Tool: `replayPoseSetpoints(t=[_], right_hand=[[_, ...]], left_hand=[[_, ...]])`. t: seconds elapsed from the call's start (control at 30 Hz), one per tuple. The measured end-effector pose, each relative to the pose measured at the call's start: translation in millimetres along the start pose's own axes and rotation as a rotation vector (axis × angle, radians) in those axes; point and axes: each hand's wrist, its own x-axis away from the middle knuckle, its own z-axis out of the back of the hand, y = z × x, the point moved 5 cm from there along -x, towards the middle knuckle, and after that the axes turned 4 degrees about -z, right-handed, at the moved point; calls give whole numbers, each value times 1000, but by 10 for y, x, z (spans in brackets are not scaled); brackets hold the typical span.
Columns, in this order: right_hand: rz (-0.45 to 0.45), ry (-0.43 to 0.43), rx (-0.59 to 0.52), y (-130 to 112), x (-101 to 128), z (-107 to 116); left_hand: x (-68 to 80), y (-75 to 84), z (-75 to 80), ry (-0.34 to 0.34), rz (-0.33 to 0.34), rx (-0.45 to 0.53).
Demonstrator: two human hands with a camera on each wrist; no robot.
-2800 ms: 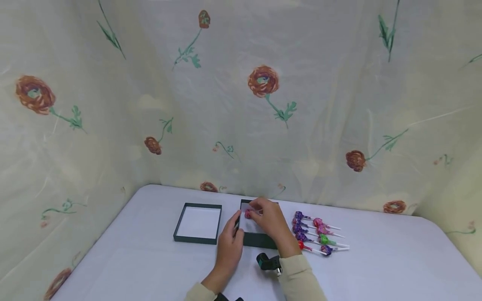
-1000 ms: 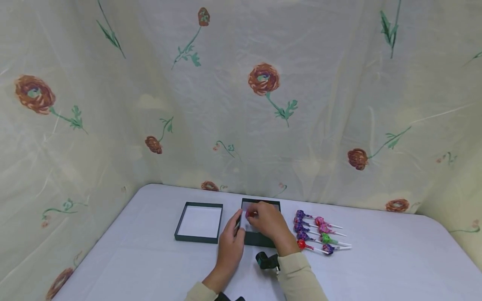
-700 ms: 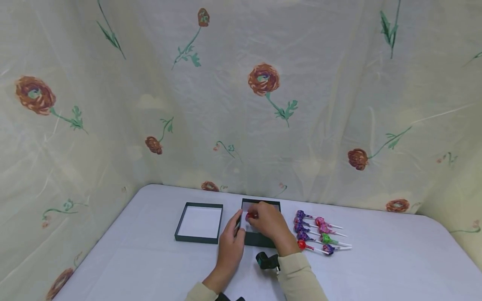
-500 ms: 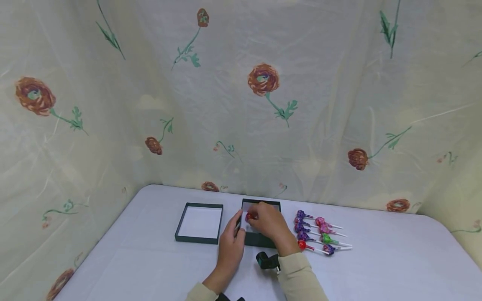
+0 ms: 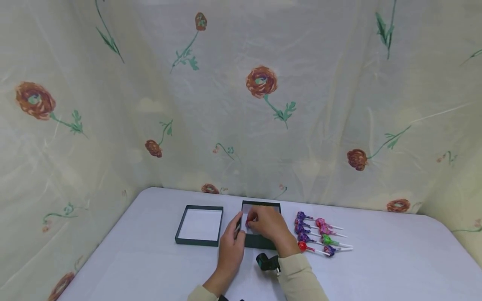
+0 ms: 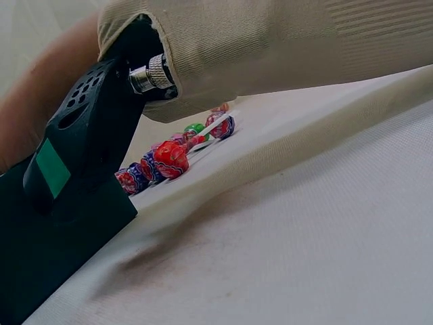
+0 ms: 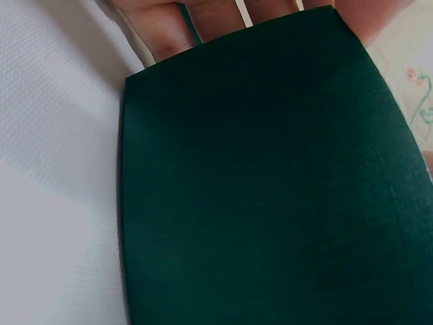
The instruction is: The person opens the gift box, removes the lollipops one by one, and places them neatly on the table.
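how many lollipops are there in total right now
8 that I can make out. Seven lie in a cluster on the table right of the dark box; one red lollipop is pinched by the right hand over it. Others may be hidden.

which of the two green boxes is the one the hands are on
The right-hand green box, next to the row of lollipops: the left hand touches its side and the right hand reaches in. The left box lies untouched.
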Motion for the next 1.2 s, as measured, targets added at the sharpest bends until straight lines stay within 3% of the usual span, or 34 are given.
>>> replayPoseSetpoints(t=[0.6, 1.2], right_hand=[[-9, -63, 28, 6, -9, -9], [23, -14, 49, -14, -6, 10]], left_hand=[[7, 13, -5, -5, 0, 3], [-1, -6, -10, -6, -7, -2]])
